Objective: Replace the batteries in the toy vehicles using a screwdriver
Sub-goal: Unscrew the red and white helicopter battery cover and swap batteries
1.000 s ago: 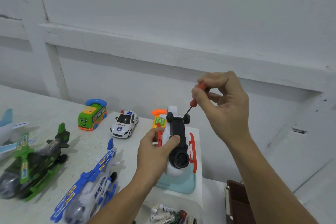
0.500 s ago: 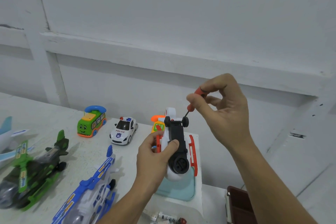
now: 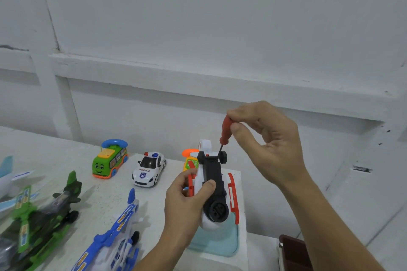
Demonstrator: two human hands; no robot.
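Left hand (image 3: 184,203) is wrapped round the white toy (image 3: 211,224); right hand (image 3: 269,141) is held above it, screwdriver (image 3: 225,127) pinched between thumb and forefinger.

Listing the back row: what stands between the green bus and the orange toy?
The white police car, in the head view, apart from the green bus and orange toy.

Bare table (image 3: 103,193) between police car (image 3: 148,169) and blue plane (image 3: 114,233); green helicopter (image 3: 39,213), perhaps more, leftward.

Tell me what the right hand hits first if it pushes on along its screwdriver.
The right hand, through its screwdriver, meets the toy helicopter first, at the wheel axle. The tip seems nearly there; depth unclear.
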